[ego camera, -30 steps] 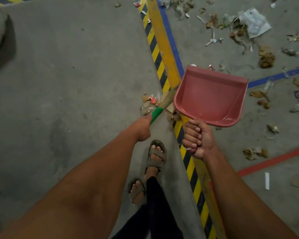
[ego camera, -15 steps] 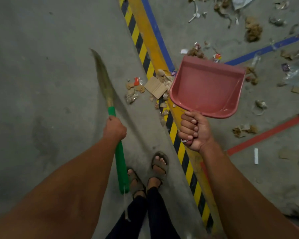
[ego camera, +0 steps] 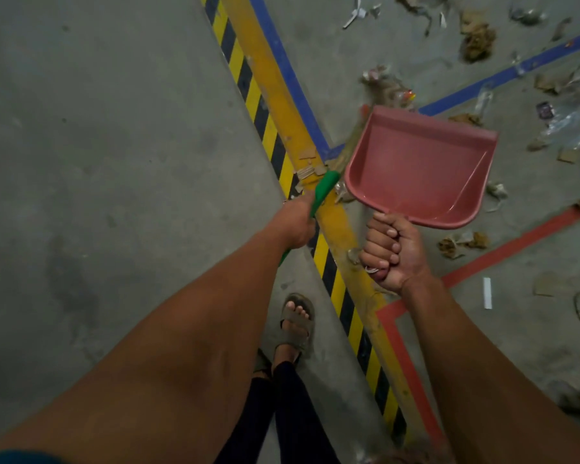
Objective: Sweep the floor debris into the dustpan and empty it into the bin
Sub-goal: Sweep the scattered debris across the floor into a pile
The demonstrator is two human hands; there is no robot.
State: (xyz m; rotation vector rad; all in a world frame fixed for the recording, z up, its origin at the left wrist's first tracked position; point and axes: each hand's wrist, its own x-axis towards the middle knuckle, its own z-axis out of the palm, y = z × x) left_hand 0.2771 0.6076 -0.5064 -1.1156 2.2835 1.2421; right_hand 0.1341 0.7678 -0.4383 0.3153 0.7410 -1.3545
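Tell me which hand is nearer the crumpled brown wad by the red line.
Right. The right hand grips the dustpan handle just left of the wad; the left hand holds the broom farther left.

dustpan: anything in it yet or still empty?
Empty. The pink dustpan shows a bare, clean inside; the right hand grips its handle, and the debris lies on the floor around it.

Both forearms bare, left hand point(ego camera: 298, 226) and right hand point(ego camera: 390, 254) ungloved, teal sleeve edge point(ego camera: 17, 458) at lower left corner, dark close-fitting trousers point(ego camera: 282, 416), olive-brown open-toe strap sandal point(ego camera: 297, 324), second sandal mostly hidden
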